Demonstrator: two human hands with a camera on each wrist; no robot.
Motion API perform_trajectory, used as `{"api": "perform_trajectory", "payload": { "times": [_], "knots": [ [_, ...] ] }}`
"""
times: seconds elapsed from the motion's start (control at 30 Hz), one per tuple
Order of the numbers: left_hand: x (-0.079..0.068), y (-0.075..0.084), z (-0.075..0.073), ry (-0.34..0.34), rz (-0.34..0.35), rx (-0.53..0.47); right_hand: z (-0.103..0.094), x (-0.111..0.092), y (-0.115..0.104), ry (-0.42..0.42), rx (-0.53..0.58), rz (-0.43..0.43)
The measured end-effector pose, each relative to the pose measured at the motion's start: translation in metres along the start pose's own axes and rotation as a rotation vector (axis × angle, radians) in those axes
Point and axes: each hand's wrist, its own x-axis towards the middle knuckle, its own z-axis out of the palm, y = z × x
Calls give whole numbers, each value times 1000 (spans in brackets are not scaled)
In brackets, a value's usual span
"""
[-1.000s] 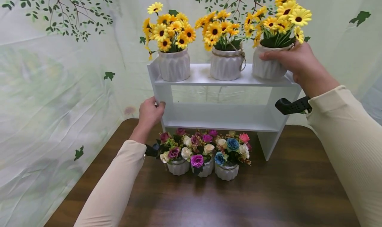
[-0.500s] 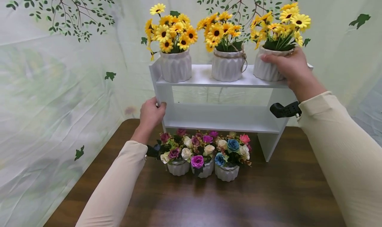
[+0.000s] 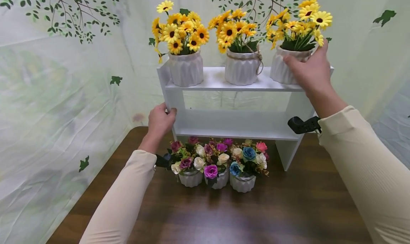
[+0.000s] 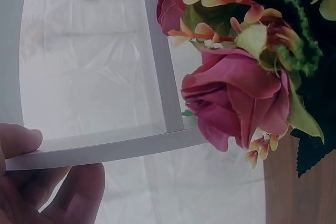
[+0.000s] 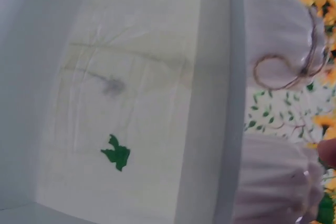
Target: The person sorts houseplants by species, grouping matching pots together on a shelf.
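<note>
My left hand (image 3: 160, 120) pinches the front edge of the left side panel of a white two-tier shelf (image 3: 240, 124); in the left wrist view its thumb and fingers (image 4: 81, 192) lie either side of the board. My right hand (image 3: 315, 74) is at the right-hand pot of yellow daisies (image 3: 281, 70), which stands on the top board. Its thumb lies in front of the white ribbed pot, and its fingers stretch up along the far right side, partly hidden. Beside it stand a twine-tied pot of yellow flowers (image 3: 241, 71) and a left-hand daisy pot (image 3: 186, 71).
Below the shelf, three white pots of artificial roses stand in a row on the brown wooden table (image 3: 230, 219): a left pot (image 3: 191, 179), a middle pot (image 3: 219, 181) and a right pot (image 3: 242, 183). A leaf-printed curtain (image 3: 80, 105) hangs behind.
The right-hand daisy pot has settled slightly on the top board. My right hand's fingers have straightened and its thumb has slid right across the pot. My left hand stays on the panel.
</note>
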Motion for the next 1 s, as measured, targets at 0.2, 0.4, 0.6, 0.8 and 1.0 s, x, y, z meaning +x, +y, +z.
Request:
{"api": "perform_trajectory", "payload": {
  "times": [0.2,0.4,0.6,0.8,1.0],
  "knots": [
    [1,-1,2,-11,0,-15,-5,-24,3,71,-10,-48],
    [2,1,0,-1,-4,-5,9,-56,23,345,3,-405],
    [2,4,-7,-38,-17,-12,30,-85,76,363,143,-977],
    [3,6,-12,-55,-8,-53,37,-111,156,31,-3,-1102],
    [4,8,-14,-67,-7,-60,40,-129,216,-131,-127,-768]
  ]
}}
